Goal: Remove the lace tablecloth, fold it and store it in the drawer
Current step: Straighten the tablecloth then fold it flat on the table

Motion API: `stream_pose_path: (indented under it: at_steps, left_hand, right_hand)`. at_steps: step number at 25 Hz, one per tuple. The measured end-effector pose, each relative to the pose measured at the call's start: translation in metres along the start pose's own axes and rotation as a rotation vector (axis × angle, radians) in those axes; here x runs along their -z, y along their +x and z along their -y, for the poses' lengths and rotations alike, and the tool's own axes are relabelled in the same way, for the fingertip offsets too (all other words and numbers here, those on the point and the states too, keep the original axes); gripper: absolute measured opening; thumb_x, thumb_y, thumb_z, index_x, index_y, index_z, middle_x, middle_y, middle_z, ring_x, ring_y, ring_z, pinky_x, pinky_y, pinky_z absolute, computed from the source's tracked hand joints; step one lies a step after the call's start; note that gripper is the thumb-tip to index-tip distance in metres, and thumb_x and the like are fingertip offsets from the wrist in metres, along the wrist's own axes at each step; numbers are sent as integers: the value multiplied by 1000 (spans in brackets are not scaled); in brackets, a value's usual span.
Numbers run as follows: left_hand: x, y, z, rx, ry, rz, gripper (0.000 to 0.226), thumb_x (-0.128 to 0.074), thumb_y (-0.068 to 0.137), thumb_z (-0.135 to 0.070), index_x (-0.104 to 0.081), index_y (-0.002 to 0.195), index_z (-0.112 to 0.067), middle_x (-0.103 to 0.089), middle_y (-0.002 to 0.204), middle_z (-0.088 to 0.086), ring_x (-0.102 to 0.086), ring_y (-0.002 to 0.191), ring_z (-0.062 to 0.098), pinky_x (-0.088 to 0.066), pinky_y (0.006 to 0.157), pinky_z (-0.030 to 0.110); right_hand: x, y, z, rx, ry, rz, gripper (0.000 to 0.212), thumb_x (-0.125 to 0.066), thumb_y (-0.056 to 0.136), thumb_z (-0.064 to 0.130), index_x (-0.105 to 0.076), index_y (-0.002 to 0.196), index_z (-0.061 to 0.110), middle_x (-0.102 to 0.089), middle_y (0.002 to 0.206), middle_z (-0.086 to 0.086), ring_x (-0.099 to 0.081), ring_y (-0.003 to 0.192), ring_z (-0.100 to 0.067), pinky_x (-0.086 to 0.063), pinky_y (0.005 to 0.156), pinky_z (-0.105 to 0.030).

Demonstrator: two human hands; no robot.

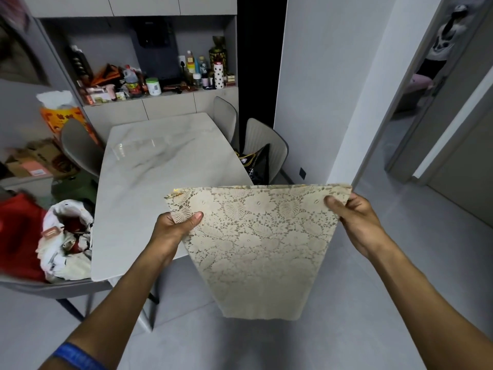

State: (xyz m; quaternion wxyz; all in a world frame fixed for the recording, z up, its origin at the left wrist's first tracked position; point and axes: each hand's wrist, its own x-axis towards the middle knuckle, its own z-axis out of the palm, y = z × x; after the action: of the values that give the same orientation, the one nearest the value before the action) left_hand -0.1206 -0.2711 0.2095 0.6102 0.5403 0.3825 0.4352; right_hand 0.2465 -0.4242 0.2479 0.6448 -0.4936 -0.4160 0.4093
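Holding the cloth (256, 236) up in the air here, both hands pinched onto its top edge, and that's pretty much the whole head view. Left hand (173, 228) has the upper left corner, thumb on the front face and the rest of the fingers curled behind, so it's closed tight on the lace. Right hand (354, 217) does the same at the upper right corner, thumb over the front, fingers hidden behind the fabric. The cloth is folded into a narrowish panel, cream lace with a floral pattern, hanging straight down from the top edge and clear of the floor (373, 316), its bottom edge dangling free. It sits just off the near right corner of the surface (149, 182), partly overlapping that corner from this angle, can't tell if it's touching. The marble-look surface is bare on top. A blue band (77, 356) shows on the left wrist. Chairs (266, 145) are tucked in on the far right side, one with a dark bag (256, 164) on it, and another chair (80, 148) on the left. Red and white stuff (53, 236) is piled on a seat at the near left. At the back there's a shelf (160, 94) crammed with bottles and jars. No drawer that I can make out for sure.
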Motion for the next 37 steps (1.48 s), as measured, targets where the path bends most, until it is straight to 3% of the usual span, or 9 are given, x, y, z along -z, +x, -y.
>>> stream_pose_path:
  at_steps: [5, 12, 17, 21, 26, 29, 32, 35, 37]
  left_hand:
    - [-1, 3, -16, -34, -21, -16, 34, -88, 56, -24, -80, 87, -12, -79, 92, 7, -76, 83, 20, -59, 66, 24]
    - [18, -10, -16, -1, -61, 31, 21, -79, 70, -22, -80, 89, -13, -78, 100, 8, -74, 92, 21, -58, 73, 25]
    - [19, -1, -28, 14, 4, -44, 41, -87, 67, -40, -75, 88, -7, -73, 94, 11, -61, 87, 25, -44, 81, 37]
    - [40, -31, -3, 138, 149, 79, 58, -89, 62, -39, -72, 95, 5, -74, 96, 16, -71, 89, 31, -53, 84, 39]
    - [51, -22, -17, 154, -101, -82, 30, -78, 74, -36, -78, 82, -7, -78, 81, 11, -73, 71, 20, -57, 65, 24]
    - [58, -12, -22, 178, -69, -172, 38, -65, 89, -40, -72, 63, -12, -72, 62, 6, -66, 56, 18, -54, 57, 20]
    - [65, 1, -26, 151, -70, -252, 45, -65, 91, -38, -67, 51, -16, -66, 54, 2, -60, 49, 15, -50, 53, 19]
    - [84, 9, -27, 103, -101, -251, 38, -67, 89, -36, -69, 57, -14, -70, 58, 3, -65, 53, 14, -53, 56, 20]
    - [105, 10, -26, 95, -111, -152, 20, -72, 82, -28, -75, 74, -10, -77, 76, 6, -72, 72, 15, -56, 73, 23]
  right_hand:
    - [3, -7, -12, -183, -69, 45, 29, -75, 79, 24, -77, 105, 10, -75, 113, -11, -69, 109, -27, -57, 82, -24]
    - [-14, 0, 4, -218, 39, 120, 34, -79, 77, 29, -77, 103, 8, -75, 110, -12, -71, 103, -24, -57, 82, -25]
    - [-25, -14, -26, -286, -31, 28, 40, -78, 77, 31, -74, 111, 9, -73, 115, -14, -71, 105, -29, -59, 80, -30]
    - [-38, -13, -35, -297, 28, 9, 46, -77, 77, 35, -72, 113, 5, -74, 113, -14, -71, 104, -28, -59, 77, -29]
    - [-40, -7, -42, -343, 50, -86, 46, -60, 89, 45, -74, 99, 3, -74, 99, -15, -69, 95, -27, -59, 78, -31]
    - [-53, 4, -49, -368, 106, -143, 36, -55, 96, 39, -70, 97, 6, -75, 89, -9, -68, 88, -24, -60, 74, -29]
    - [-68, 5, -61, -352, 53, -16, 31, -61, 92, 35, -75, 104, 9, -76, 104, -10, -71, 101, -25, -60, 80, -27]
    - [-83, 5, -80, -380, -58, 32, 34, -71, 79, 26, -75, 108, 8, -77, 106, -10, -71, 103, -26, -60, 77, -25]
    - [-103, 15, -82, -372, -7, -6, 35, -70, 81, 23, -73, 111, 6, -78, 101, -8, -74, 92, -21, -59, 69, -23]
